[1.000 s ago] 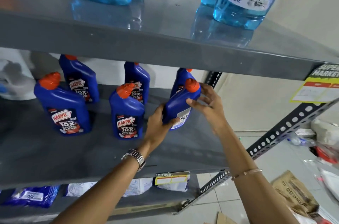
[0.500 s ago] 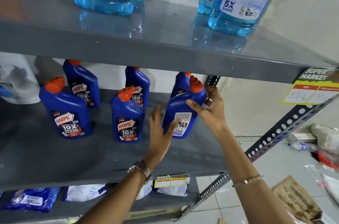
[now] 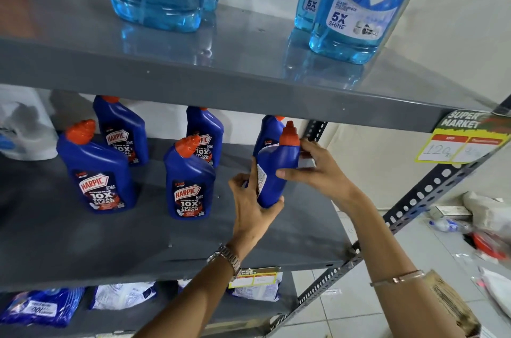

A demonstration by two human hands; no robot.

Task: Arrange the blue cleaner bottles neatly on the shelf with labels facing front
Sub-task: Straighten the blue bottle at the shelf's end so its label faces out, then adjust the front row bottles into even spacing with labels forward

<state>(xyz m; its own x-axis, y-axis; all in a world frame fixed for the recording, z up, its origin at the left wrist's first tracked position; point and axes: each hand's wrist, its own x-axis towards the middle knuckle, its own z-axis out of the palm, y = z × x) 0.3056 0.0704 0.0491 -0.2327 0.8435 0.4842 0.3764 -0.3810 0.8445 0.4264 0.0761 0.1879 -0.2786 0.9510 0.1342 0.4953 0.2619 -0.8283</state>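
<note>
Your left hand and right hand both grip the dark-blue red-capped plastic bottle at the grey metal shelf's right end, label sideways; four neighbours already face front; this one remains.

Both hands around a blue bottle, label seemingly turned leftward, on shelf.

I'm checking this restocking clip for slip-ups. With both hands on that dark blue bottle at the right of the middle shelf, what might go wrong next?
1. The held bottle shows its side, with the white back label facing left, so it may get set down with the front label still hidden.
2. Another bottle stands close behind; the right hand or the held bottle might knock it.
3. The left hand grips only the base, so the bottle may slip while being turned.
</note>
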